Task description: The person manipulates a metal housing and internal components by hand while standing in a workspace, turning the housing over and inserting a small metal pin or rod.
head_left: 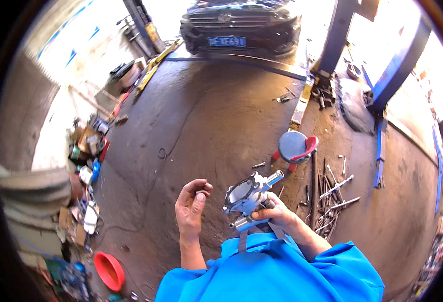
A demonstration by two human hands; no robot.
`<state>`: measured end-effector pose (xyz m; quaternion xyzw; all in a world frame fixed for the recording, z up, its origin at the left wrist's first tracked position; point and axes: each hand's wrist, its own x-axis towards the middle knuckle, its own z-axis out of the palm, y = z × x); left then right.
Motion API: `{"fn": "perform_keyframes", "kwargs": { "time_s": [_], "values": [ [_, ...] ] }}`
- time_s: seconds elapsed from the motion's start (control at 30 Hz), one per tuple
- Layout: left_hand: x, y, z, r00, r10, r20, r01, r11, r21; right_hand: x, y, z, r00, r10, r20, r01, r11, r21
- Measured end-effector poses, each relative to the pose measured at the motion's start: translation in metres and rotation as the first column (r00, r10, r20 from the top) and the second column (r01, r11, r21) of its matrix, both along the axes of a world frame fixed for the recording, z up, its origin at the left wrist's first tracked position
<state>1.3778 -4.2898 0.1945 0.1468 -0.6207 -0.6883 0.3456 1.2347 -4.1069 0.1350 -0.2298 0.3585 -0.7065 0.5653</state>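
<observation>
My right hand (pixel 275 211) grips a silvery cast-metal engine housing (pixel 246 196) in front of my body. The housing has a wide round flange facing up and left, and a shiny pipe stub (pixel 275 177) sticks out at its upper right. Another tubular end (pixel 244 221) sits low beside my thumb. To the left, apart from the housing, my left hand (pixel 191 204) is raised with curled fingers and the thumb close to them. A dark spot shows between these fingertips, too small to make out.
A blue-topped stool (pixel 293 146) stands ahead, beside a heap of wrenches and other hand tools (pixel 332 196). Beyond are a dark car (pixel 241 25) and lift posts (pixel 334 40). On the left lie a red basin (pixel 109 272), boxes and clutter (pixel 88 141); a thin cable (pixel 173 141) crosses the floor.
</observation>
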Motion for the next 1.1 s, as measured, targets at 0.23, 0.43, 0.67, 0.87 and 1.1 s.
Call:
{"fn": "perform_keyframes", "kwargs": {
  "time_s": [0.23,0.43,0.67,0.87,1.1],
  "values": [
    [-0.146,-0.079,0.010,0.962,-0.251,0.109,0.272,0.914,-0.302,-0.104,-0.085,-0.037,0.983,-0.135,0.124,0.143,0.988,-0.061],
    [-0.272,-0.174,0.033,0.973,-0.176,0.147,0.217,0.913,-0.345,-0.232,-0.194,-0.042,0.930,-0.072,0.361,0.172,0.952,-0.254],
    [-0.407,-0.273,0.041,0.967,-0.234,0.100,0.253,0.923,-0.288,-0.384,-0.277,0.007,0.954,-0.073,0.292,0.071,0.997,0.018],
    [-0.515,-0.346,-0.014,0.868,-0.496,-0.033,0.484,0.828,0.283,-0.461,-0.345,0.000,0.927,-0.278,0.250,0.295,0.955,-0.030],
    [-0.648,-0.431,-0.064,0.711,-0.699,-0.078,0.640,0.598,0.483,-0.585,-0.426,-0.044,0.916,-0.356,0.184,0.363,0.932,-0.005]
  ]
}}
